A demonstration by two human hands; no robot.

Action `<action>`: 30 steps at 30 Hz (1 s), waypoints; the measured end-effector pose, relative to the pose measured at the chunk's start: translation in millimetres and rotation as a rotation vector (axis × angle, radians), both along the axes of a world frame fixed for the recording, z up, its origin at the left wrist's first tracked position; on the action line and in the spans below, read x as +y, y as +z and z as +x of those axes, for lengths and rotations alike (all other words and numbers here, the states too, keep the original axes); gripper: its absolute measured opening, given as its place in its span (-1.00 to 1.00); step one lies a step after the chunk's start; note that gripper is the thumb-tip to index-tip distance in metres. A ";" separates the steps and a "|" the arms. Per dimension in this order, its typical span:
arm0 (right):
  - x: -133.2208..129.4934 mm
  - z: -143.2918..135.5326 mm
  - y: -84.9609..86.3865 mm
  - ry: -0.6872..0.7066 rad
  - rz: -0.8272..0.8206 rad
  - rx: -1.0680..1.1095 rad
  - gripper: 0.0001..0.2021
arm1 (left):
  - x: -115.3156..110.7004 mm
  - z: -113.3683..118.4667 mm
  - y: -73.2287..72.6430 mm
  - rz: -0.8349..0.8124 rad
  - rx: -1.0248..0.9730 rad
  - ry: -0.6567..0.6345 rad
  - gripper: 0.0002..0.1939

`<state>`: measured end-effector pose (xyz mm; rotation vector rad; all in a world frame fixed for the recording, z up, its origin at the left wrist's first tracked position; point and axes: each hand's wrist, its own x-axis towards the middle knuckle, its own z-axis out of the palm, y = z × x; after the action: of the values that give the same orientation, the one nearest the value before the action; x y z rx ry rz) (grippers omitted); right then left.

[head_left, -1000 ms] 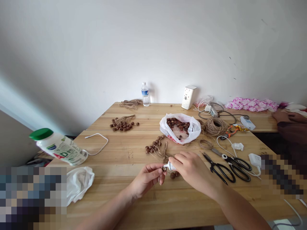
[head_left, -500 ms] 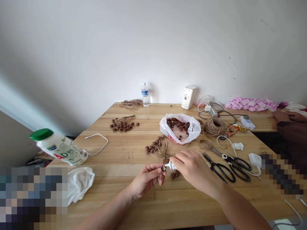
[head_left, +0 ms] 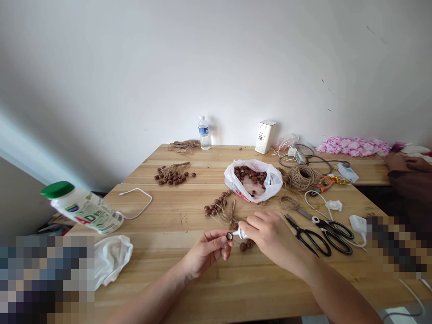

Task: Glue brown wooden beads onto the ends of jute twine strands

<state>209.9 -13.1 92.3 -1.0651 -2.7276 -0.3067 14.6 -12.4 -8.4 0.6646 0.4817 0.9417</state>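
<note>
Between the fingertips of my left hand [head_left: 208, 252] is a small brown nutshell [head_left: 230, 236], its pale hollow side facing up and to the right. My right hand [head_left: 270, 236] grips a small white glue tube [head_left: 241, 233], with the nozzle tip right at the shell's opening; whether it touches I cannot tell. Just beyond my hands lies a bundle of twine strings with brown nutshells [head_left: 218, 204] at their ends, tied at a twine stem [head_left: 232, 211]. A few more shells [head_left: 246, 245] sit partly behind my right hand.
A white plastic bag [head_left: 232, 180] holds many shells. Scissors [head_left: 334, 234], a second black-handled pair [head_left: 308, 236] and a twine coil [head_left: 303, 177] lie to the right. A finished-looking shell bunch [head_left: 173, 175], a green-capped bottle [head_left: 84, 209] and a crumpled white bag [head_left: 113, 258] are left. Another person's hand [head_left: 401, 162] rests far right.
The nutshell's hollow side shows a little more, tilted slightly toward me. The tube and both hands otherwise stay almost in place.
</note>
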 end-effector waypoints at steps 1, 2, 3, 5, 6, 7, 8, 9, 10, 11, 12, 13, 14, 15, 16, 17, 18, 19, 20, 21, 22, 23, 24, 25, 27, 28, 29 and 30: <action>0.3 -0.1 -0.3 0.004 0.004 0.001 -0.82 | 0.0 0.0 -0.1 0.002 0.000 -0.001 -0.86; 0.5 -0.2 -0.5 0.008 0.010 0.002 -0.82 | 0.0 0.0 -0.1 0.001 0.000 0.000 -0.86; 0.6 -0.4 -0.5 0.012 0.017 0.003 -0.82 | 0.0 0.0 -0.1 0.001 0.002 -0.001 -0.86; 0.7 -1.0 -0.1 0.022 0.030 0.006 -0.82 | 0.2 0.0 -0.1 0.001 0.006 -0.005 -0.86; 0.6 -1.3 0.3 0.026 0.036 0.009 -0.82 | 0.3 -0.1 -0.1 0.002 0.009 -0.007 -0.86; 0.5 -1.6 0.6 0.029 0.042 0.012 -0.82 | 0.5 -0.2 -0.3 0.004 0.010 -0.010 -0.86; 0.4 -1.9 0.8 0.032 0.046 0.014 -0.82 | 0.6 -0.3 -0.5 0.005 0.010 -0.012 -0.86; 0.4 -2.0 0.7 0.033 0.052 0.015 -0.83 | 0.6 -0.4 -0.8 0.006 0.010 -0.015 -0.86; 0.4 -2.0 0.5 0.034 0.058 0.015 -0.83 | 0.5 -0.6 -1.3 0.006 0.009 -0.017 -0.86; 0.5 -1.9 0.0 0.034 0.065 0.015 -0.83 | 0.4 -0.7 -1.7 0.006 0.009 -0.018 -0.86; 0.7 -1.6 -0.7 0.036 0.071 0.013 -0.83 | 0.3 -0.7 -2.1 0.005 0.009 -0.019 -0.85; 0.8 -1.2 -1.5 0.039 0.076 0.011 -0.83 | 0.2 -0.7 -2.3 0.004 0.010 -0.019 -0.85; 1.0 -0.8 -2.3 0.041 0.079 0.008 -0.83 | 0.1 -0.7 -2.4 0.004 0.011 -0.019 -0.85; 1.2 -0.4 -3.1 0.045 0.083 0.004 -0.84 | 0.1 -0.6 -2.3 0.004 0.013 -0.017 -0.85; 1.4 0.0 -3.8 0.049 0.086 0.002 -0.84 | 0.2 -0.5 -2.1 0.003 0.015 -0.016 -0.86; 1.6 0.2 -4.3 0.052 0.091 0.000 -0.85 | 0.4 -0.3 -1.8 0.004 0.014 -0.011 -0.86; 1.7 0.4 -4.7 0.054 0.097 0.001 -0.86 | 0.5 -0.2 -1.4 0.004 0.014 -0.005 -0.86; 1.7 0.3 -4.8 0.057 0.102 0.003 -0.86 | 0.6 -0.1 -1.1 0.003 0.016 -0.006 -0.86; 1.7 0.2 -4.7 0.059 0.108 0.008 -0.87 | 0.7 -0.1 -1.0 0.002 0.016 -0.004 -0.86; 1.6 -0.1 -4.5 0.059 0.112 0.012 -0.87 | 0.6 -0.1 -0.9 0.001 0.018 -0.007 -0.86; 1.5 -0.3 -4.2 0.059 0.111 0.014 -0.86 | 0.5 -0.2 -1.0 0.001 0.018 -0.010 -0.86; 1.4 -0.5 -3.9 0.059 0.111 0.015 -0.86 | 0.3 -0.3 -1.2 0.000 0.018 -0.011 -0.85; 1.3 -0.6 -3.7 0.059 0.112 0.016 -0.85 | 0.1 -0.4 -1.4 0.000 0.018 -0.013 -0.85; 1.3 -0.7 -3.6 0.059 0.113 0.016 -0.85 | -0.1 -0.5 -1.6 -0.001 0.018 -0.013 -0.85; 1.4 -0.6 -3.9 0.062 0.117 0.015 -0.84 | -0.3 -0.5 -1.8 -0.001 0.023 -0.013 -0.86; 1.6 -0.5 -4.1 0.063 0.119 0.014 -0.84 | -0.4 -0.5 -1.8 -0.001 0.026 -0.013 -0.86; 1.8 -0.4 -4.3 0.064 0.120 0.013 -0.84 | -0.3 -0.4 -1.5 -0.002 0.028 -0.012 -0.85; 2.0 -0.4 -4.5 0.065 0.121 0.012 -0.84 | -0.3 -0.4 -1.2 -0.001 0.030 -0.013 -0.85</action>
<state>209.4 -11.2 87.8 -0.9421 -2.6879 -0.4468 14.2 -12.7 -9.6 0.6804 0.5038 0.9204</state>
